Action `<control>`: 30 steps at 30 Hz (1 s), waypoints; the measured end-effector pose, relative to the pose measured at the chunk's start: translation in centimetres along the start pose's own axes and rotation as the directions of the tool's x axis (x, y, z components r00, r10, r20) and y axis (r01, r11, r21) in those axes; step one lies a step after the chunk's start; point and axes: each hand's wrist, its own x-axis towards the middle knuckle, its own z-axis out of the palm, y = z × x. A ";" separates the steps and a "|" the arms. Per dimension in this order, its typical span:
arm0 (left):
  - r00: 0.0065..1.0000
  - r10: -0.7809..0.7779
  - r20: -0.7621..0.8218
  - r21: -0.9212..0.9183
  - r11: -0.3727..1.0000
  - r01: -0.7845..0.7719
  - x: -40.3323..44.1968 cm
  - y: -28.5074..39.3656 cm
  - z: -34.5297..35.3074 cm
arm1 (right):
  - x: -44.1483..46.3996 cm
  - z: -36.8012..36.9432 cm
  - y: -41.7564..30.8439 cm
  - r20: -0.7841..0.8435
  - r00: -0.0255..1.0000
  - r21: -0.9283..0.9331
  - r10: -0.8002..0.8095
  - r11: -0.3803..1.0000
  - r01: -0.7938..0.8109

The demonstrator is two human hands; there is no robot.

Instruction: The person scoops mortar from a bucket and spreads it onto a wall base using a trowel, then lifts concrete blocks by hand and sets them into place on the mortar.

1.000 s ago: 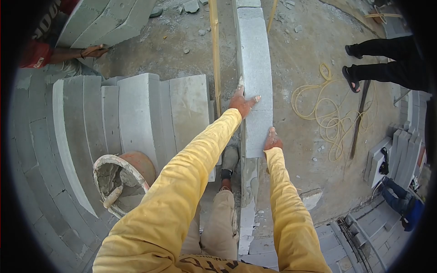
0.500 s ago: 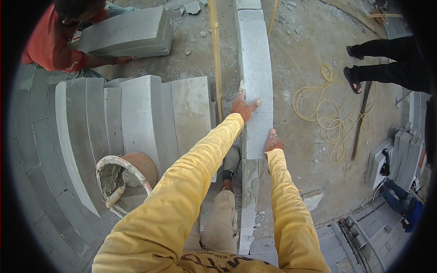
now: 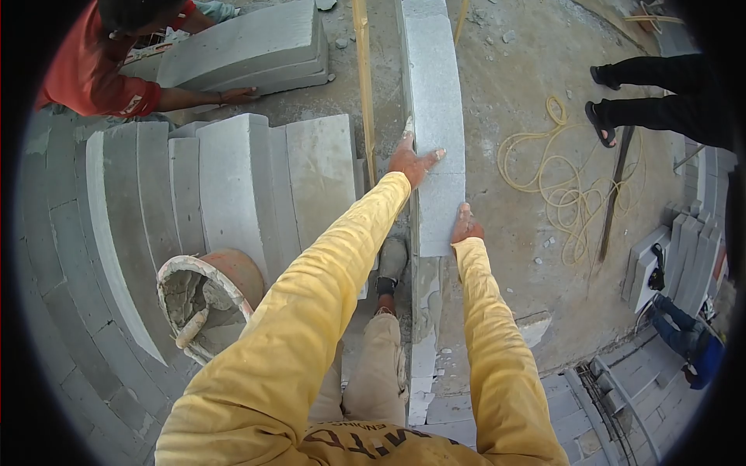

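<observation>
A pale block (image 3: pixel 439 210) lies on top of a narrow wall (image 3: pixel 426 311), its end towards me. My left hand (image 3: pixel 412 161) rests on the block's left edge, thumb stretched across the top and fingers spread along the side. At the near right corner, my right hand (image 3: pixel 467 227) touches the block's side with its thumb up; its other fingers are mostly hidden. Another block (image 3: pixel 435 78) continues the row beyond, and the seam between the two is thin. Left of my arm, a bucket (image 3: pixel 233 276) holds grey mortar and a tool with a rounded handle (image 3: pixel 193 329).
Stacked blocks (image 3: pixel 233 179) stand at left. A person in a red shirt (image 3: pixel 93 70) handles blocks (image 3: pixel 241 46) at upper left. A wooden post (image 3: pixel 364 85) rises beside the wall. On the right are a coiled hose (image 3: pixel 556 203), a person's dark-trousered legs (image 3: pixel 653 109) and another person (image 3: pixel 691 342).
The person in red has come into view with the blocks, which have shifted right. My hands keep their places on the block, while the view has tilted slightly.
</observation>
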 end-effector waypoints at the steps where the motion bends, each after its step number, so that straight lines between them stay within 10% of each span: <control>1: 1.000 0.009 0.000 -0.010 1.000 -0.009 0.1 -0.1 0.0 | 0.2 0.1 0.1 -0.002 1.000 0.004 -0.013 1.000 0.013; 11: 0.994 -0.064 -0.084 -0.118 0.992 0.053 -8.0 -2.5 0.7 | 1.0 0.7 0.7 -0.006 0.999 0.035 -0.046 0.998 0.046; 23: 0.856 -0.495 0.147 -0.070 0.858 0.508 -36.3 -20.0 -4.1 | 1.9 -0.4 0.3 0.126 0.992 -0.076 0.006 0.997 0.004; 30: 0.868 -0.490 0.075 0.092 0.871 0.483 -44.6 -25.4 -12.7 | -2.3 -1.6 -1.1 -0.389 0.902 0.038 -0.188 0.975 0.219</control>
